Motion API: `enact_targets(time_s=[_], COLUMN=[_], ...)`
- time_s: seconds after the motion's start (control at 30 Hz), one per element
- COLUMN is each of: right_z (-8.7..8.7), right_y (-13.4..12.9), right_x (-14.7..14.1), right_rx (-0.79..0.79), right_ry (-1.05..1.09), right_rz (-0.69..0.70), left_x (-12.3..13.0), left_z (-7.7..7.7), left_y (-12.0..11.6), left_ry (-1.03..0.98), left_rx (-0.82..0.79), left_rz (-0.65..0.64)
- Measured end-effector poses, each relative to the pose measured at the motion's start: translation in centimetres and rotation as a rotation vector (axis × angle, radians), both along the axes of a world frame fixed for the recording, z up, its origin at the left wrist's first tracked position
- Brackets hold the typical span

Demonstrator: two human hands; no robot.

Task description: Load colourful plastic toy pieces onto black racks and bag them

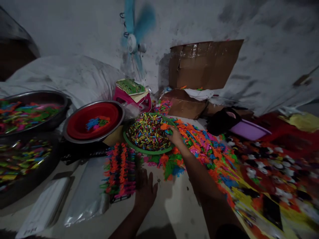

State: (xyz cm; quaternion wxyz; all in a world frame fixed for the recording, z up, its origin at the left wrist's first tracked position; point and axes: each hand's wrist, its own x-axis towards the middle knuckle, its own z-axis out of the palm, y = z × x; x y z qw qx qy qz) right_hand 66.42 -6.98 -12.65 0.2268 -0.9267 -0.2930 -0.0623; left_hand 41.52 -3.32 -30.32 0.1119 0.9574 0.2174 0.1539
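Over the right rim of a green basket (163, 152), my right hand (175, 136) is closed on a small orange plastic piece (164, 126). The basket is filled with small, shiny, wrapped tube-shaped pieces (147, 131). My left hand (145, 192) lies with fingers stretched out beside neat rows of colourful plastic pieces (122, 169), its fingertips dim at their right edge. Whether it touches them, I cannot tell. A loose heap of similar orange, green, blue and pink plastic pieces (199, 142) spreads to the right of the basket.
At left stand a red basin (74, 124) inside a metal one and large tubs (59, 96) of pieces. Clear plastic bags (87, 192) lie nearer. A spinning fan (132, 43), pink stool (147, 103) and cardboard boxes (204, 63) stand behind. Black-and-white pieces (281, 166) lie right.
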Motion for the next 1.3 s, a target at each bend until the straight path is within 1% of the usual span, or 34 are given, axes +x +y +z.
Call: enact_targets(time_s=[0.07, 0.13, 0.17, 0.23, 0.27, 0.33, 0.4, 0.43, 0.47, 0.5, 0.57, 0.6, 0.63, 0.67, 0.73, 0.77, 0.8, 0.87, 0.9, 0.93, 1.0, 1.07, 1.1, 1.13, 1.2, 1.3], right_z=[0.1, -0.8, -1.7, -4.2, -5.7, -8.9, -11.5, -12.5, -13.2, -13.6, -13.9, -13.8, -13.7, -13.7, -13.6, -13.7, -13.7, -13.6, -13.5, -13.3, -12.7, -12.0, -11.7, -11.5, -11.4, -12.1], right_y=[-3.2, -6.9, -8.8, -12.3, -13.8, -16.3, -18.1, -18.7, -19.2, -19.6, -20.3, -20.6, -20.9, -21.2, -21.9, -22.3, -22.8, -23.6, -24.0, -24.2, -24.1, -23.0, -22.2, -21.2, -19.0, -16.2], right_x=[-2.5, -5.7, -7.4, -10.8, -12.4, -14.9, -16.5, -16.9, -17.2, -17.3, -17.2, -17.0, -16.9, -16.8, -16.6, -16.5, -16.5, -16.6, -16.8, -17.1, -17.9, -18.9, -19.3, -19.6, -19.9, -19.9], right_rx=[0.165, 0.336, 0.387, 0.39, 0.367, 0.296, 0.24, 0.231, 0.234, 0.248, 0.297, 0.337, 0.384, 0.433, 0.528, 0.563, 0.586, 0.579, 0.534, 0.456, 0.243, 0.059, -0.001, -0.044, -0.112, -0.169], right_ry=[-0.064, -0.103, -0.096, -0.039, -0.006, 0.064, 0.125, 0.148, 0.164, 0.174, 0.195, 0.22, 0.252, 0.287, 0.324, 0.313, 0.28, 0.183, 0.132, 0.086, -0.004, -0.08, -0.094, -0.09, -0.031, 0.064], right_rz=[0.081, 0.171, 0.2, 0.208, 0.18, 0.063, -0.07, -0.115, -0.134, -0.131, -0.118, -0.13, -0.16, -0.201, -0.311, -0.356, -0.39, -0.405, -0.388, -0.364, -0.378, -0.463, -0.492, -0.493, -0.431, -0.292], left_x=[0.0, -0.1, -0.1, -0.1, -0.1, -0.3, -0.9, -1.3, -1.9, -2.4, -3.4, -3.6, -3.6, -3.5, -2.7, -2.2, -1.7, -0.9, -0.7, -0.6, -0.5, -0.5, -0.4, -0.4, -0.4, -0.6], left_z=[0.4, 1.0, 1.3, 1.8, 2.0, 2.3, 2.4, 2.5, 2.6, 2.7, 2.9, 3.0, 3.0, 3.0, 3.0, 2.9, 2.8, 2.5, 2.5, 2.5, 2.8, 3.3, 3.6, 3.9, 4.4, 4.8], left_y=[0.0, 0.0, 0.1, 0.3, 0.4, 0.5, 0.0, -0.6, -1.4, -2.4, -4.7, -5.8, -6.8, -7.5, -8.2, -8.2, -8.1, -7.5, -7.1, -6.8, -6.3, -6.1, -6.1, -6.1, -6.2, -6.0], left_ry=[0.026, 0.047, 0.05, 0.036, 0.018, -0.031, -0.092, -0.119, -0.134, -0.136, -0.103, -0.077, -0.052, -0.034, -0.015, -0.01, -0.005, 0.003, 0.008, 0.011, 0.01, 0.013, 0.025, 0.043, 0.081, 0.106], left_rx=[-0.018, -0.046, -0.061, -0.089, -0.101, -0.12, -0.125, -0.118, -0.108, -0.095, -0.075, -0.077, -0.084, -0.096, -0.116, -0.118, -0.112, -0.083, -0.063, -0.042, -0.005, 0.029, 0.047, 0.064, 0.092, 0.105], left_rz=[-0.004, -0.013, -0.015, -0.03, -0.034, -0.062, -0.122, -0.182, -0.273, -0.392, -0.641, -0.721, -0.751, -0.737, -0.672, -0.667, -0.691, -0.768, -0.795, -0.808, -0.806, -0.797, -0.797, -0.797, -0.798, -0.784])
